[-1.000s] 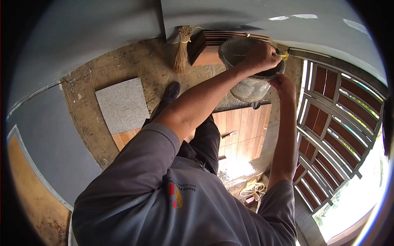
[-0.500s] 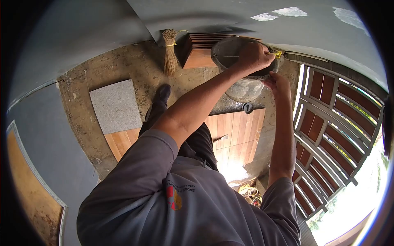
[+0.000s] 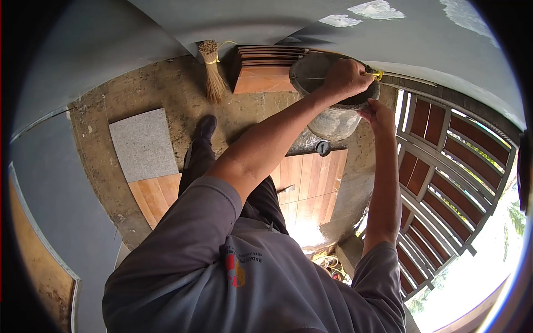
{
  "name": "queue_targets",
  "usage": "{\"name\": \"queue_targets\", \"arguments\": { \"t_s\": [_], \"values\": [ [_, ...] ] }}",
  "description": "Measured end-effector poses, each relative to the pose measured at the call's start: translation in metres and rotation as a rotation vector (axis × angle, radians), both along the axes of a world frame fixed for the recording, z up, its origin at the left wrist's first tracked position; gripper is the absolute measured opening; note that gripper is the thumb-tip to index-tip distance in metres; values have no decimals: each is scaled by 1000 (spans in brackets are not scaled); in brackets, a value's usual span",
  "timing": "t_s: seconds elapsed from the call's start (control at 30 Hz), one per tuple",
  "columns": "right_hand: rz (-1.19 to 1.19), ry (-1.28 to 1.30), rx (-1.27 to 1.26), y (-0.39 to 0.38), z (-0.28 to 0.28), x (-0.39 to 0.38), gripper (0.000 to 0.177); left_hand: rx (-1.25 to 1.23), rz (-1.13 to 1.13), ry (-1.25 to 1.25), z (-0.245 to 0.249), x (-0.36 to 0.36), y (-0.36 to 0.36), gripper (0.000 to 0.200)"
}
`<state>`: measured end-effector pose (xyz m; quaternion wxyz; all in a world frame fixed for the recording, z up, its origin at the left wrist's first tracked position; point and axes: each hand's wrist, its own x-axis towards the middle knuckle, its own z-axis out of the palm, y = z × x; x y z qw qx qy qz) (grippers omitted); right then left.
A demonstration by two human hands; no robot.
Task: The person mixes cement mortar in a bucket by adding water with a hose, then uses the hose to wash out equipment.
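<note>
My left grip (image 3: 345, 77) is clamping shut over the rim of the grey bucket (image 3: 333, 123). My right grip (image 3: 380, 114) is pressing on its wall just below; I cannot tell how far it is curling. The bucket's mouth is facing up. Beneath are a concrete floor (image 3: 166, 89) and wood-look tiles (image 3: 311, 177); the railing (image 3: 444, 161) is right of both grips.

The bucket (image 3: 333, 119) is dull grey and looks rough, with dried grey crust on it. The floor (image 3: 166, 89) is bare, rough and blotchy brown, like concrete. The tile (image 3: 141, 145) is grey, speckled and matt, like stone. The boards (image 3: 311, 177) look like smooth orange wood and shine in the sun. The broom (image 3: 212, 72) is dry straw. The shirt (image 3: 222, 266) is soft grey cloth. The wall (image 3: 250, 16) is smooth grey paint with a little shine.
</note>
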<state>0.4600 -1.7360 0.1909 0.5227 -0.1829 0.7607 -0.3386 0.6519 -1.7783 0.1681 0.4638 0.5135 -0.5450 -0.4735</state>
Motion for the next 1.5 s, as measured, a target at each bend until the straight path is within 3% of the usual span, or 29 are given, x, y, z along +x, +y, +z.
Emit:
{"name": "queue_targets", "arguments": {
  "t_s": [0.57, 0.87, 1.5],
  "values": [
    [14, 60, 9, -32, -9, -75, 15, 19, -3, 13, -8, -78, -27, 42],
    [-9, 56, -7, -45, -13, -106, 18, 43, -43, 23, -11, -107, -38, 31],
    [60, 115, -36, -73, -20, -128, 17, 7, 23, 116, -30, -129, -61, 42]
  ]
}}
